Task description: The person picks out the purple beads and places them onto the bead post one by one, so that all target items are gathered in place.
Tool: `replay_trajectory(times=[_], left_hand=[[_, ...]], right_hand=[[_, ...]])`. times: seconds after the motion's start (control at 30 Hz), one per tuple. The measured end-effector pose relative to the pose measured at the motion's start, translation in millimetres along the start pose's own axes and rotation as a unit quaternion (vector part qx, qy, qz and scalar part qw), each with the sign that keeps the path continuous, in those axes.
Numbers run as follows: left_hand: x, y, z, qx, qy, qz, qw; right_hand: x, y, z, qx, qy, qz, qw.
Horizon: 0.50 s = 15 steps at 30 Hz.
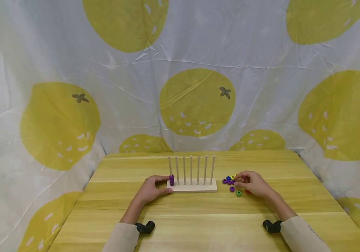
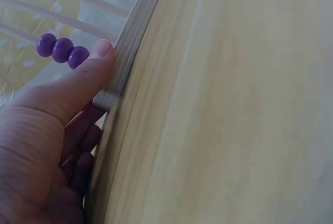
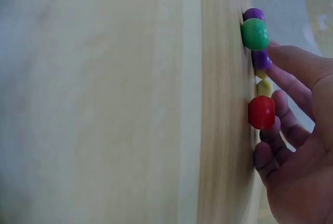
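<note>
A wooden peg stand [image 1: 192, 188] with a row of upright pegs stands on the table. Three purple beads [image 1: 172, 180] are stacked on its leftmost peg, and they show sideways in the left wrist view. My left hand [image 1: 150, 189] holds the stand's left end, thumb on the front edge of the base beside the beads. To the right of the stand, my right hand [image 1: 251, 183] reaches into a loose group of beads. Its thumb and index finger pinch a purple bead [image 3: 261, 60] at table level. A red bead [image 3: 261, 112] lies below its other curled fingers.
Around the right fingertips lie more purple beads [image 1: 225, 181], a blue bead [image 1: 228, 178] and yellow beads [image 1: 232, 177]. A green bead [image 1: 238, 193] lies nearer the front. The wooden table [image 1: 192, 224] meets a lemon-print curtain [image 1: 195, 115] at the back.
</note>
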State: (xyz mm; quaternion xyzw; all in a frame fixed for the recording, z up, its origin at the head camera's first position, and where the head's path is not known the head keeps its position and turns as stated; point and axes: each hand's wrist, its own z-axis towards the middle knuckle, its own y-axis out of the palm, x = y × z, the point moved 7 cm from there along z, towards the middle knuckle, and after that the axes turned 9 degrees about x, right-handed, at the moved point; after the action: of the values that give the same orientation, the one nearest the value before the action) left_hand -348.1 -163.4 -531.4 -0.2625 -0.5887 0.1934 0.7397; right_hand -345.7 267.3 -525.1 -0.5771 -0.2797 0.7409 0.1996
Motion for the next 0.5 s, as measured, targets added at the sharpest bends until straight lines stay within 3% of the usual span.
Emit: replay_trajectory(times=[0.5], left_hand=[[-1.5,0.0,-0.4,-0.003,0.003,-0.001,1.0000]], right_hand=[[3.8,7.4,3.6,-0.008,0.021,-0.007,1.000]])
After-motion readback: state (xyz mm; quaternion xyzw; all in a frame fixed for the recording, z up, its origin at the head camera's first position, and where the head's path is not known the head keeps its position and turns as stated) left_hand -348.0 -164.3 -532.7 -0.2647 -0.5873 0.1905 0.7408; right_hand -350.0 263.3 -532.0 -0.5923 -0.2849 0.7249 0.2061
